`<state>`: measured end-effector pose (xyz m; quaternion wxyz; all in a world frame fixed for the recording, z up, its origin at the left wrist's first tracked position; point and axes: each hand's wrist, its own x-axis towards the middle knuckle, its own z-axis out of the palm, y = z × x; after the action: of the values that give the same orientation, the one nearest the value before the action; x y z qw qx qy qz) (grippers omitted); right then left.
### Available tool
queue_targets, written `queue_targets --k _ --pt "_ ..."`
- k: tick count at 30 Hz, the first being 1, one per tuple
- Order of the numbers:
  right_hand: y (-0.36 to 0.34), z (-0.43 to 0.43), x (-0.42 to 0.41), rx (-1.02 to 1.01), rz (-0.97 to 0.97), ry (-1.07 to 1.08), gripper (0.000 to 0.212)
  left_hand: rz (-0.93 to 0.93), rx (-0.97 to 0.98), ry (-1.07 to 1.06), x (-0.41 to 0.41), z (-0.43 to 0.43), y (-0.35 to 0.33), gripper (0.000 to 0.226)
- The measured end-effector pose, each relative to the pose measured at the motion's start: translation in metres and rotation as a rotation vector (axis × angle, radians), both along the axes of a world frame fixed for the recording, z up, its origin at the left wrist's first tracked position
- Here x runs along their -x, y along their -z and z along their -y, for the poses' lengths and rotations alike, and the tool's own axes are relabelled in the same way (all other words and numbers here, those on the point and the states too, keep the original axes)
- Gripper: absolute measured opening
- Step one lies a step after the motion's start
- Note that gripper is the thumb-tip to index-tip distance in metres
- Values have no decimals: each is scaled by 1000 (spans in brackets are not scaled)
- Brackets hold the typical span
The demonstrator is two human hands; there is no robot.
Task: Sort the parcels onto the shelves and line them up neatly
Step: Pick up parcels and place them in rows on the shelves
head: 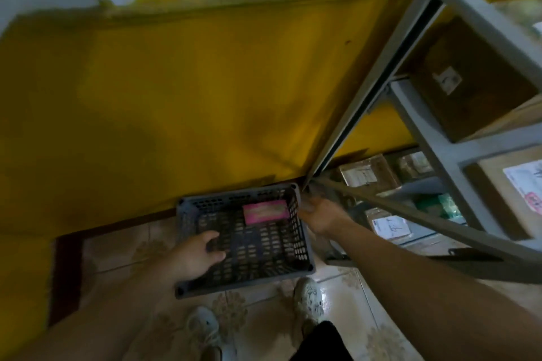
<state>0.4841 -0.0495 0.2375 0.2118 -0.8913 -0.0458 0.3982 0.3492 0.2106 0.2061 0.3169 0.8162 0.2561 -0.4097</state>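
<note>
Wall, yellow, at far left, with tiled floor below it.

Left hand: reaches over the left rim of the crate, fingers spread and lightly bent above the crate's bottom. It holds nothing.

Crate, grey and perforated, stands on the floor against the wall. It holds one item, a pink parcel, lying flat near the far wall. I can see no other parcel in it.

Right hand: at the crate's far right corner, against the rim. It is too blurred for me to tell whether the fingers close on the rim.

Shelving, grey metal, just right of the crate. Cardboard parcels already stand on several levels: a large brown box high up and labelled boxes lower down.

Progress, as I judge it: nearly complete. The pink parcel is left to shelve, and the final straightening of the rows I cannot assess from this angle.
</note>
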Motion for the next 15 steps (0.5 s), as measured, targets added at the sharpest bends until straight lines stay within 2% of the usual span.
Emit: queue_targets --k 4,6,8,12,15 --pt "54 -19 3 -12 -28 73 30 -39 56 -43 -12 -25 60 66" --pt "89 -28 -6 -32 -60 69 13 -42 49 -72 -19 -32 100 66" --pt "133 -35 -18 -35 -73 46 11 -31 28 -99 -26 -34 146 68" --pt "238 -46 -47 45 -61 -71 33 35 -1 -148 -41 -30 248 71" --pt "315 -57 -61 99 -51 -205 39 56 -40 -188 -57 -26 321 68"
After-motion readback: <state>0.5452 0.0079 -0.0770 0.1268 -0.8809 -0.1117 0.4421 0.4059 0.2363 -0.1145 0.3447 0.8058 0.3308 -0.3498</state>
